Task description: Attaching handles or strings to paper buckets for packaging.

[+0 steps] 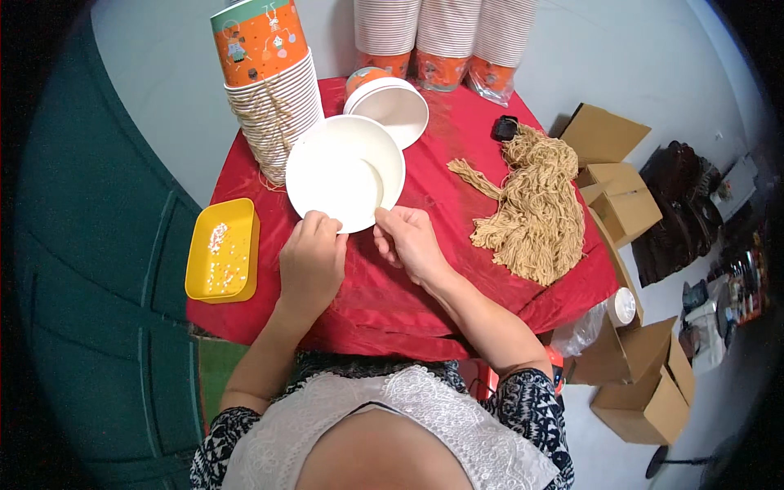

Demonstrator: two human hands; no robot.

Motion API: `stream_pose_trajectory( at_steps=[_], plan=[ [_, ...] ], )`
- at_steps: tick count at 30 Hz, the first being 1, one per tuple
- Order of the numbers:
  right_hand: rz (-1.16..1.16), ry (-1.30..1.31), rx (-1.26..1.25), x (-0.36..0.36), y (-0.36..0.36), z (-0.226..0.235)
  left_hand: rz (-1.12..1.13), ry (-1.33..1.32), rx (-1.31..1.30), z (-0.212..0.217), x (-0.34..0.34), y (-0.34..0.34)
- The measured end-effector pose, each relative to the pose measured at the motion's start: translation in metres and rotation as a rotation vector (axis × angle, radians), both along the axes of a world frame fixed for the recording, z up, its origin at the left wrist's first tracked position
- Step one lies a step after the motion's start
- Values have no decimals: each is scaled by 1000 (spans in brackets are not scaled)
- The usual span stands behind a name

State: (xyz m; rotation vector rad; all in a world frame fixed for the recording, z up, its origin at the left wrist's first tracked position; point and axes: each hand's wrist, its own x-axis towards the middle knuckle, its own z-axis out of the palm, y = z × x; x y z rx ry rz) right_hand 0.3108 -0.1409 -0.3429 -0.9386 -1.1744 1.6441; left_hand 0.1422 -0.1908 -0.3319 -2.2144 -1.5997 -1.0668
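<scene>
A white-lined paper bucket (329, 174) is tilted with its mouth toward me over the red-covered table. My left hand (314, 260) pinches its near rim, fingers closed. Just to the right, my right hand (410, 242) grips the same rim between thumb and fingers. Whether a cord is between the fingertips is too small to tell. Directly behind it lies another paper bucket (395, 111), tipped on its side with its white inside showing. A tall stack of nested orange and green buckets (263, 45) stands at the left, tan cords hanging down its side.
At the left edge sits a yellow tray (252, 253) with small white and orange pieces. A bundle of tan cords (535, 208) lies on the right, a small black object (505, 127) at its top. Wrapped bucket stacks (445, 41) line the back. Cardboard boxes (645, 384) stand beyond the table.
</scene>
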Motion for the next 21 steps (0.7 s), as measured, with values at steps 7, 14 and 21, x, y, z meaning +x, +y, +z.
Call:
stream_pose_trajectory(
  at_steps=[7, 14, 21],
  plan=[
    [-34, -451, 469, 62, -1, -23, -5, -59, 4, 10, -9, -18],
    [-401, -1207, 911, 168, 31, -17, -62, -145, -3, 11, -23, -21],
    [-375, -1385, 1065, 210, 61, -10, -92, -416, 128, 2, -22, -31]
  ],
)
